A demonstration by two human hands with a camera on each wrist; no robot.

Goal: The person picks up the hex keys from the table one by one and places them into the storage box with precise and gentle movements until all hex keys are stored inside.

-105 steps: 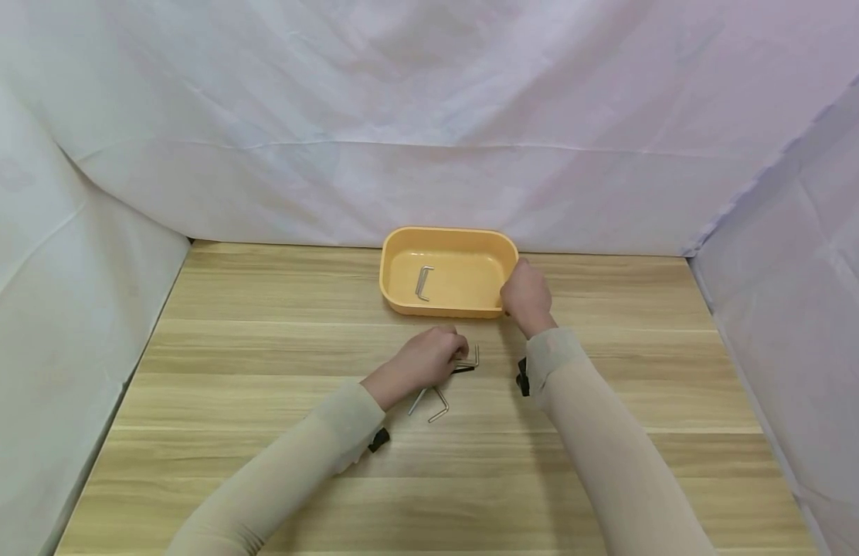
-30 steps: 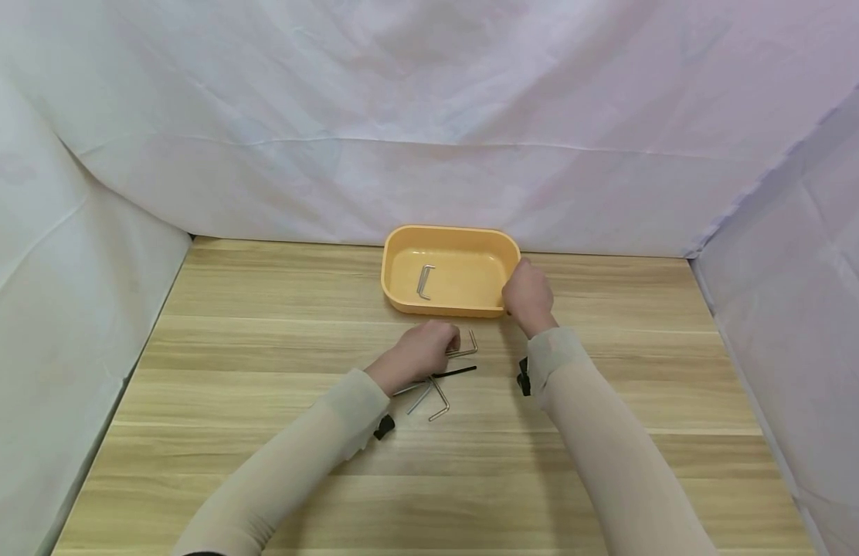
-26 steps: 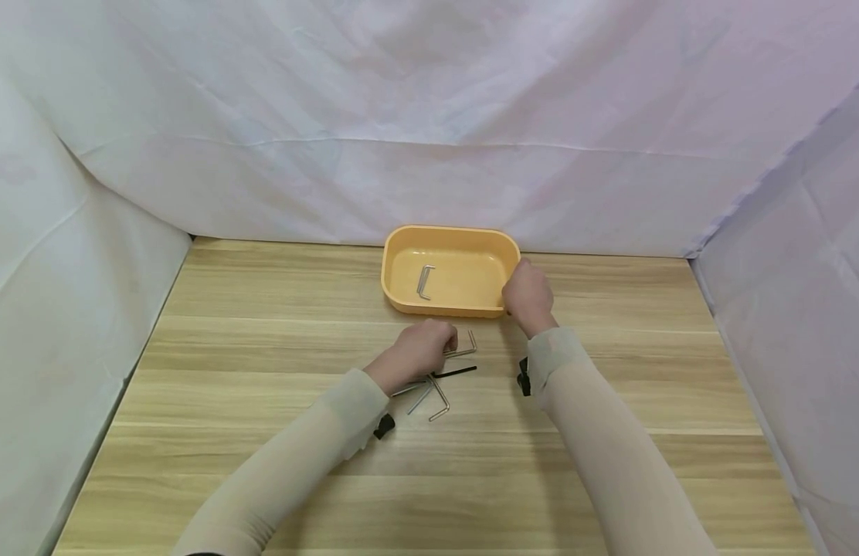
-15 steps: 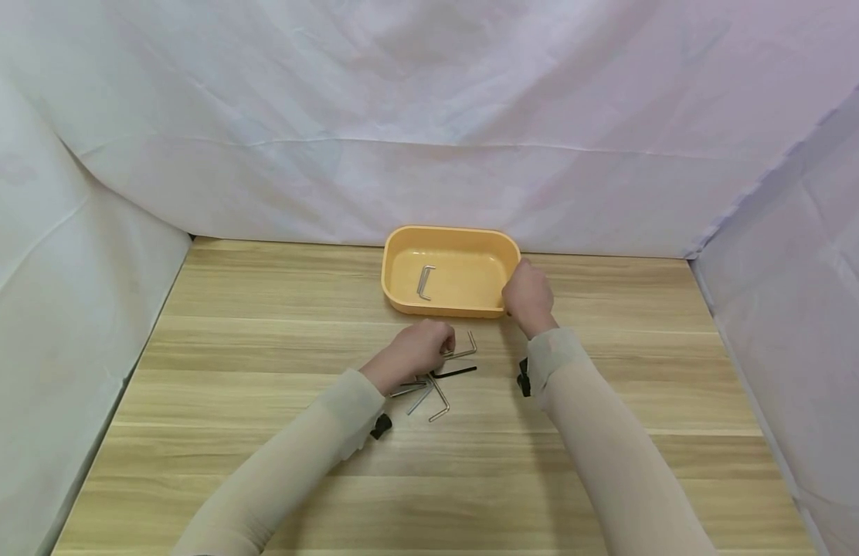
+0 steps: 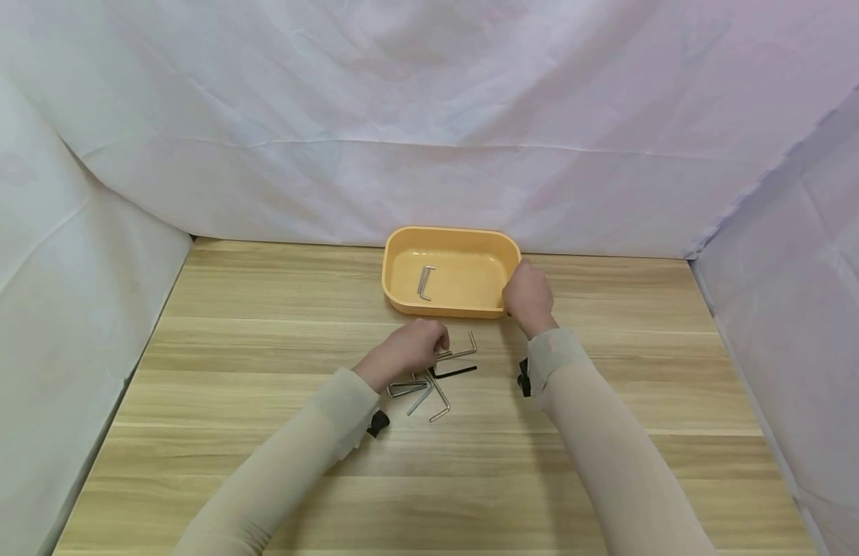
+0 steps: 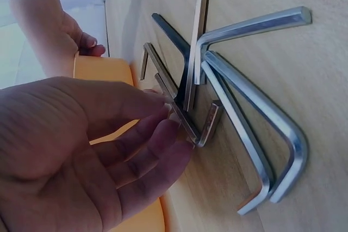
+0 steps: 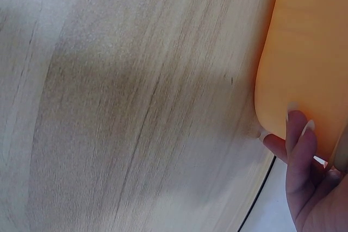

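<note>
Several hex keys (image 5: 429, 382) lie in a loose pile on the table (image 5: 263, 432), right under the left hand (image 5: 405, 351). In the head view that hand rests on the pile w/ fingers curled down at one key; the right hand (image 5: 528, 297) sits beyond and to the right of the left, gripping the near right corner of the tray (image 5: 449, 232). One key (image 5: 425, 281) already lies inside the tray.

Left wrist view: fingertips (image 6: 168, 134) touch a small key (image 6: 187, 118) where it crosses others in the pile; thumb not visible, so pinch vs. just touching — can't tell.

Right wrist view: right fingers (image 7: 302, 150) curl against the tray wall (image 7: 304, 52), holding it.

Keys look like thin steel: stiff, light, smooth, prob. slippery and lying flat on wood. Best hold is likely a pinch at the bend or on the raised short leg.
</note>
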